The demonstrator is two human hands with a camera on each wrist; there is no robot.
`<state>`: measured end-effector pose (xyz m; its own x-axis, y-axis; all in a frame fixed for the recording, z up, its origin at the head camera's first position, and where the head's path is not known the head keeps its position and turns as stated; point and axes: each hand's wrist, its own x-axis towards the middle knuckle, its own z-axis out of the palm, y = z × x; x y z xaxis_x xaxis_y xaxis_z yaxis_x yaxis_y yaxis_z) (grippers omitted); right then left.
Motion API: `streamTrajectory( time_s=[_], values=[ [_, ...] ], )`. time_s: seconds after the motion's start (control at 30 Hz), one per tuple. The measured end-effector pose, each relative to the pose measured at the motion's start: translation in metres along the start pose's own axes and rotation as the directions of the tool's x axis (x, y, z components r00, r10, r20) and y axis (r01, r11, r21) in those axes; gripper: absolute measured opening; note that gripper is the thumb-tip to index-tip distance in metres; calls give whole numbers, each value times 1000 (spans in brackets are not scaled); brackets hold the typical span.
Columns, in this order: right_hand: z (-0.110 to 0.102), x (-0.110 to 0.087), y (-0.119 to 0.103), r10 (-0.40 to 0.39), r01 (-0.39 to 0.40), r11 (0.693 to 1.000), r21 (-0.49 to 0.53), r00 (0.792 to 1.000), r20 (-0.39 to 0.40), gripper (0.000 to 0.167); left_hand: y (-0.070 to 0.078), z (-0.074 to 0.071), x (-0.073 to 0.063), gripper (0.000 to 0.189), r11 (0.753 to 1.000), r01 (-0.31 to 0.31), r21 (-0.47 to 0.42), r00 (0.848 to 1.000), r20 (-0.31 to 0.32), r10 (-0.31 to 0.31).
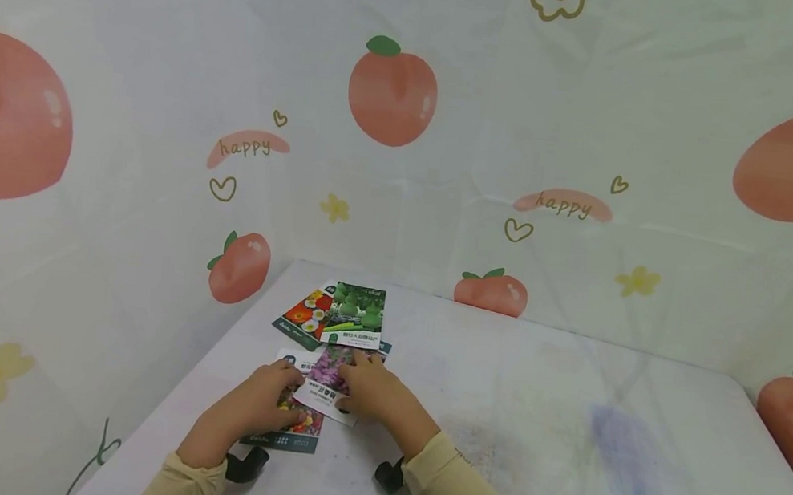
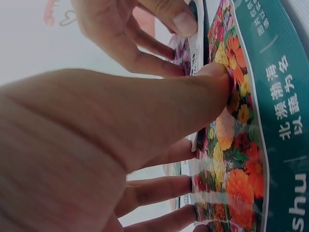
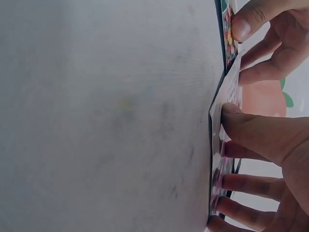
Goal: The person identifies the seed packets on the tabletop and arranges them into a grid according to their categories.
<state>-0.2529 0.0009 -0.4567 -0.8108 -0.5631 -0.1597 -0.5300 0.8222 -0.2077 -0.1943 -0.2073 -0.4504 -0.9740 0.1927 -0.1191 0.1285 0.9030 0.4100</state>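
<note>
My left hand (image 1: 251, 403) rests on a seed packet (image 1: 292, 440) printed with red, orange and yellow flowers, its thumb pressing the picture in the left wrist view. My right hand (image 1: 377, 391) lies over a purple-flower seed packet (image 1: 324, 395), which partly overlaps the first packet. In the right wrist view the right thumb (image 3: 234, 121) touches this packet's near part and the spread fingertips rest farther along it. Beyond the hands lies a green packet (image 1: 355, 316) picturing round green fruit, overlapping an orange-and-white-flower packet (image 1: 302, 318).
The white table (image 1: 531, 415) carries bluish and brownish stains to the right. A cloth backdrop (image 1: 444, 204) with printed peaches borders the table's back and left. Black wrist-camera mounts (image 1: 246, 466) sit by both cuffs. A thin green cord (image 1: 101, 450) hangs at the lower left.
</note>
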Motion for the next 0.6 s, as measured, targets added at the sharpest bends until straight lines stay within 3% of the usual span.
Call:
streamTrajectory(
  time_s=[0.6],
  values=[
    [-3, -6, 2, -1, 1, 1000, 2, 1000, 7, 51, 1, -1, -3, 53, 1000, 4, 4, 1000, -4, -4]
  ],
)
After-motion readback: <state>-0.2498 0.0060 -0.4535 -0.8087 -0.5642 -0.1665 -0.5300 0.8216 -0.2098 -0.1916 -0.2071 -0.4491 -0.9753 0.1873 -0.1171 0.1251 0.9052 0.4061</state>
